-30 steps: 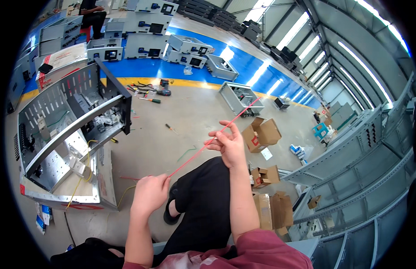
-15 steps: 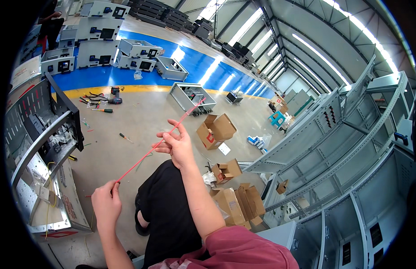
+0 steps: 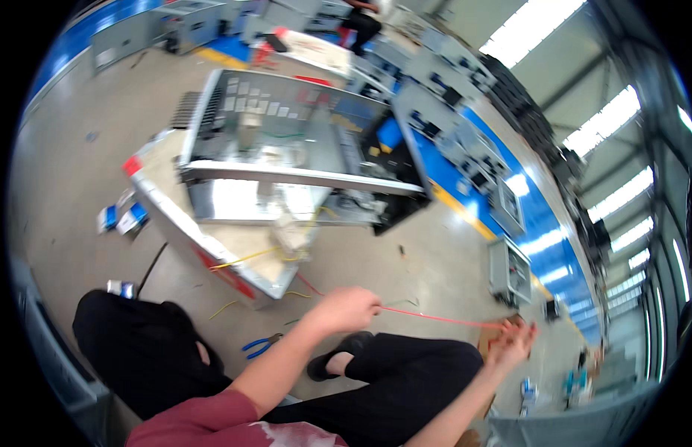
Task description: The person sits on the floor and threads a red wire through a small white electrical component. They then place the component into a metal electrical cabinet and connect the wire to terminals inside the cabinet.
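A thin red wire [image 3: 443, 319] runs taut between my two hands, above the floor and my bent legs. My left hand [image 3: 348, 309] is closed in a pinch on it, and a short red length shows beyond that hand toward the box. At the other end my right hand [image 3: 512, 346] grips the wire with its fingertips, slightly blurred. Ahead of my left hand, an open metal cabinet [image 3: 301, 176] with components inside lies on a large pale box [image 3: 167, 190]. Yellow wires [image 3: 245, 260] hang by the cabinet's near edge.
Blue-handled pliers [image 3: 262, 345] lie on the floor by my left forearm. Small blue-and-white boxes [image 3: 124, 217] sit at the left. Farther right stands a grey metal enclosure [image 3: 509, 270]. A person [image 3: 361, 28] is at the back, near more grey enclosures [image 3: 428, 97].
My view has swung left, bringing the open cabinet to the middle. Both hands still hold the red wire, which now lies nearly level across the view.
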`<action>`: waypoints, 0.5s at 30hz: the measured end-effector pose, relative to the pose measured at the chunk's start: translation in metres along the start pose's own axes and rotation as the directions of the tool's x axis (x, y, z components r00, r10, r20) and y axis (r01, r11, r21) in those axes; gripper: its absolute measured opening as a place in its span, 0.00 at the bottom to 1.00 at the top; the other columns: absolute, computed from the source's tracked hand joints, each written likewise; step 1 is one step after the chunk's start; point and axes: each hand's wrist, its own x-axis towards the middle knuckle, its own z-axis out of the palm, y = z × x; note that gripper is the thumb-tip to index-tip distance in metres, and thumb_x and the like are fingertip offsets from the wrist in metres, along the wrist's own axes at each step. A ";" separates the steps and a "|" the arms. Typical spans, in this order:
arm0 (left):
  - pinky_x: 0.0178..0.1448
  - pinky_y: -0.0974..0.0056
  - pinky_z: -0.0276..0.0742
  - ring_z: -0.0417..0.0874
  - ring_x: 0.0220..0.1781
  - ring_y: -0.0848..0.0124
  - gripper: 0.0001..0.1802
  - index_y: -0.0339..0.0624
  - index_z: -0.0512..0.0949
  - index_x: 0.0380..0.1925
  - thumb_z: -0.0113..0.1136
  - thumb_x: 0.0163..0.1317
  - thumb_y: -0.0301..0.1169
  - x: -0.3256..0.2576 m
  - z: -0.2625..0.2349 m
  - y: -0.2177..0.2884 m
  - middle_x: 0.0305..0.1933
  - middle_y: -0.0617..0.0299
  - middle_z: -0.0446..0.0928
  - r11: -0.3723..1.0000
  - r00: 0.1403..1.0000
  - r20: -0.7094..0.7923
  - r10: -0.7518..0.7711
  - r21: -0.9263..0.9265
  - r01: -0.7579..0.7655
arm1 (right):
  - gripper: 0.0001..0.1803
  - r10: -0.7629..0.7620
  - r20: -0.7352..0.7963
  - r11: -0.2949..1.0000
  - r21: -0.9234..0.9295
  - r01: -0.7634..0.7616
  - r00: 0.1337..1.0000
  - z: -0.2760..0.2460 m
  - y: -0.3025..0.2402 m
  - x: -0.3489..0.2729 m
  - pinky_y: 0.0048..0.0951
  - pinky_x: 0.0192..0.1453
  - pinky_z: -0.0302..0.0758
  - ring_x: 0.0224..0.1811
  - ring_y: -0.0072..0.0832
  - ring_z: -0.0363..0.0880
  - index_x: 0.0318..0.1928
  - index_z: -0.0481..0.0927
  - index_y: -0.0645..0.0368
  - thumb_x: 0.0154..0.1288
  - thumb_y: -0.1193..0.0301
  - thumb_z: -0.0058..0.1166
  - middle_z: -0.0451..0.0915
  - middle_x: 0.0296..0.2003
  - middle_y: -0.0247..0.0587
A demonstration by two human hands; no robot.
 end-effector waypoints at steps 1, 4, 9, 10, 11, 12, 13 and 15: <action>0.52 0.45 0.82 0.88 0.46 0.47 0.14 0.46 0.89 0.44 0.57 0.73 0.38 0.001 -0.008 0.001 0.40 0.49 0.88 0.999 1.000 0.026 0.015 -0.030 -0.014 | 0.21 -0.109 0.009 0.994 0.025 0.109 0.994 -0.014 -0.009 0.009 0.33 0.42 0.88 0.44 0.35 0.83 0.71 0.70 0.51 0.83 0.69 0.55 0.81 0.52 0.47; 0.49 0.44 0.80 0.87 0.43 0.46 0.15 0.46 0.88 0.44 0.56 0.75 0.39 -0.033 -0.038 0.013 0.38 0.49 0.88 0.995 0.999 -0.047 -0.004 -0.096 -0.001 | 0.17 -0.052 -0.175 0.962 0.256 0.097 0.983 -0.025 -0.015 0.028 0.34 0.41 0.87 0.38 0.32 0.84 0.64 0.76 0.51 0.85 0.59 0.49 0.81 0.49 0.42; 0.41 0.52 0.77 0.85 0.34 0.57 0.15 0.44 0.87 0.49 0.53 0.79 0.39 -0.070 -0.080 0.046 0.31 0.53 0.84 0.912 0.973 -0.205 0.105 -0.369 -0.177 | 0.14 0.118 -0.146 0.983 0.155 -0.095 0.982 -0.044 0.002 0.042 0.28 0.39 0.81 0.32 0.25 0.79 0.58 0.78 0.52 0.83 0.60 0.49 0.78 0.35 0.32; 0.40 0.54 0.76 0.84 0.34 0.61 0.15 0.44 0.86 0.51 0.53 0.80 0.38 -0.073 -0.086 0.052 0.31 0.53 0.83 0.861 0.971 -0.209 0.115 -0.467 -0.202 | 0.14 0.082 -0.052 0.997 -0.002 -0.082 0.995 -0.034 0.006 0.042 0.27 0.38 0.79 0.32 0.24 0.78 0.58 0.78 0.53 0.83 0.61 0.49 0.78 0.35 0.32; 0.37 0.59 0.71 0.78 0.31 0.67 0.15 0.44 0.87 0.52 0.54 0.81 0.36 -0.074 -0.086 0.055 0.28 0.59 0.78 0.803 0.965 -0.232 0.122 -0.549 -0.234 | 0.13 0.054 0.045 0.986 -0.159 -0.046 0.997 -0.012 0.008 0.035 0.26 0.37 0.77 0.32 0.23 0.77 0.58 0.78 0.55 0.83 0.62 0.49 0.77 0.35 0.32; 0.34 0.63 0.67 0.72 0.27 0.73 0.14 0.44 0.87 0.54 0.54 0.81 0.34 -0.075 -0.083 0.058 0.25 0.65 0.72 0.735 0.958 -0.255 0.128 -0.624 -0.264 | 0.13 0.040 0.143 0.951 -0.310 0.007 0.989 0.012 0.010 0.025 0.25 0.36 0.75 0.31 0.22 0.75 0.58 0.78 0.56 0.83 0.63 0.49 0.77 0.34 0.33; 0.31 0.67 0.62 0.65 0.24 0.79 0.14 0.44 0.87 0.56 0.55 0.81 0.32 -0.075 -0.079 0.063 0.21 0.70 0.67 0.653 0.950 -0.281 0.139 -0.695 -0.301 | 0.12 -0.035 0.329 0.906 -0.388 0.169 0.944 0.038 0.011 0.013 0.25 0.38 0.75 0.32 0.21 0.75 0.58 0.78 0.58 0.83 0.66 0.50 0.75 0.33 0.32; 0.31 0.70 0.58 0.61 0.26 0.84 0.14 0.43 0.85 0.59 0.54 0.83 0.33 -0.084 -0.079 0.075 0.24 0.76 0.64 0.466 0.935 -0.307 0.176 -0.811 -0.354 | 0.12 -0.112 0.640 0.840 -0.348 0.417 0.760 0.116 -0.003 -0.034 0.27 0.47 0.78 0.38 0.21 0.77 0.58 0.76 0.64 0.82 0.71 0.51 0.78 0.37 0.35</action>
